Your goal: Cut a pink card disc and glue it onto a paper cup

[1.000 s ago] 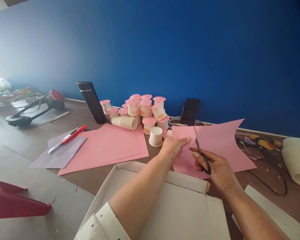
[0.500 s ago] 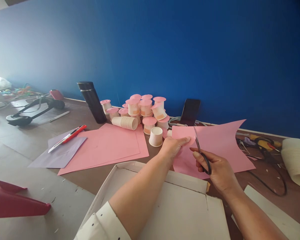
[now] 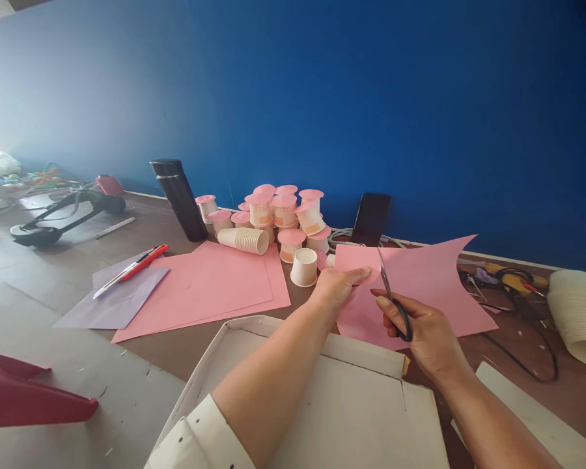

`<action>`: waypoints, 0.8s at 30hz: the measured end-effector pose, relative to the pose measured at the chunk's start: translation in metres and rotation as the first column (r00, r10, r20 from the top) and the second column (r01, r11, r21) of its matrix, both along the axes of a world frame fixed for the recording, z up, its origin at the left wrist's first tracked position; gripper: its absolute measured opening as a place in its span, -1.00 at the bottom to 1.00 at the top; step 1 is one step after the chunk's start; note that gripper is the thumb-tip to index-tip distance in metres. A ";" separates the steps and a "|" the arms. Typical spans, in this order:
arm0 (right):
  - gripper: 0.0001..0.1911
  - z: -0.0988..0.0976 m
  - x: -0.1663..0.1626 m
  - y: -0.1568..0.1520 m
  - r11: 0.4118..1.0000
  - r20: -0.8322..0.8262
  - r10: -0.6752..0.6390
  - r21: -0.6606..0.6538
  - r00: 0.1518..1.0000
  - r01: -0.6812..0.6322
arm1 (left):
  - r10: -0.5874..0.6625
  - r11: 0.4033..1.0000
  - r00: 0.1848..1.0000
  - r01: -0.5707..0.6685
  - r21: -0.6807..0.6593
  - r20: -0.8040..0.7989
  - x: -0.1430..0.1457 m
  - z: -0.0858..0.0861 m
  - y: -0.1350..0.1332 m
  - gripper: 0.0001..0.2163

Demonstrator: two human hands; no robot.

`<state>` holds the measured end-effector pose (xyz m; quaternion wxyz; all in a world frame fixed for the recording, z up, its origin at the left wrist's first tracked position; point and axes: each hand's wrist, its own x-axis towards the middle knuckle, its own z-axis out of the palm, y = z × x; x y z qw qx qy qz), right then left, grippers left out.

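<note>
My left hand (image 3: 339,286) pinches a sheet of pink paper (image 3: 424,286) near its left part, thumb on top. In my right hand (image 3: 417,322) are scissors (image 3: 390,286) with black handles, their blades at the paper just right of my left thumb. The sheet's right edge is curved inward, with pointed corners. Left of my left hand stands a single white paper cup (image 3: 304,267). Behind it, paper cups topped with pink discs (image 3: 292,236) are piled against the wall. A nested stack of paper cups (image 3: 244,240) lies on its side.
More pink sheets (image 3: 209,280), a purple sheet (image 3: 122,303) and a red utility knife (image 3: 131,270) lie to the left. A black flask (image 3: 180,202) and a phone (image 3: 371,218) stand near the wall. A white box lid (image 3: 361,404) is below my arms. Cables (image 3: 549,352) lie right.
Almost nothing differs. The view has shifted very slightly, and both hands keep their places on the paper and scissors.
</note>
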<state>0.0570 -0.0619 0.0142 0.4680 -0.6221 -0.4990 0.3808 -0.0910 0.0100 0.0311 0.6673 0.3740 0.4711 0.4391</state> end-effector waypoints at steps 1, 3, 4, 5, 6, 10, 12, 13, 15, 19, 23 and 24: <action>-0.37 0.000 0.000 0.000 1.000 0.001 -0.002 -0.001 1.000 0.002 | -0.002 1.000 1.000 0.002 0.000 0.005 0.000 0.001 -0.001 -0.74; -0.38 -0.002 0.000 0.000 1.000 0.000 -0.008 -0.001 1.000 0.008 | -0.010 1.000 1.000 0.010 -0.004 0.014 0.000 0.002 -0.001 -0.75; -0.38 -0.002 0.001 0.000 1.000 -0.001 -0.009 -0.001 1.000 0.009 | -0.010 1.000 1.000 0.010 -0.003 0.015 0.000 0.002 -0.001 -0.75; -0.38 -0.003 0.001 0.000 1.000 -0.002 -0.009 -0.001 1.000 0.009 | -0.008 1.000 1.000 0.008 -0.002 0.014 0.000 0.003 -0.002 -0.75; -0.38 -0.003 0.002 0.000 1.000 -0.003 -0.008 -0.002 1.000 0.008 | -0.004 1.000 1.000 0.004 -0.001 0.012 0.000 0.003 -0.001 -0.75; -0.37 -0.004 0.002 0.000 1.000 0.004 -0.002 -0.010 1.000 0.002 | -0.002 1.000 1.000 0.002 0.007 0.005 -0.001 0.001 0.000 -0.72; -0.37 -0.003 0.002 0.000 1.000 0.008 -0.003 -0.012 1.000 0.003 | -0.001 1.000 1.000 0.001 0.007 -0.007 -0.001 0.001 0.001 -0.70; -0.37 -0.003 0.002 0.000 1.000 0.008 -0.003 -0.012 1.000 0.004 | 0.002 1.000 1.000 -0.002 0.004 -0.014 -0.001 0.000 0.002 -0.70; -0.37 -0.003 0.002 -0.001 1.000 0.001 -0.007 -0.013 1.000 0.007 | 0.006 1.000 1.000 -0.006 -0.004 -0.028 -0.001 0.000 0.002 -0.70; -0.38 -0.003 0.003 -0.001 1.000 -0.007 -0.012 -0.022 1.000 0.012 | 0.001 1.000 1.000 -0.001 0.004 -0.015 -0.001 0.000 0.002 -0.70; -0.38 -0.005 0.004 -0.001 1.000 -0.014 -0.012 -0.023 1.000 0.012 | 0.001 1.000 1.000 -0.001 0.004 0.014 -0.001 -0.001 0.002 -0.72; -0.37 -0.005 0.004 -0.001 1.000 -0.012 -0.013 -0.023 1.000 0.012 | 0.004 1.000 1.000 -0.004 0.004 0.013 -0.001 -0.001 0.002 -0.72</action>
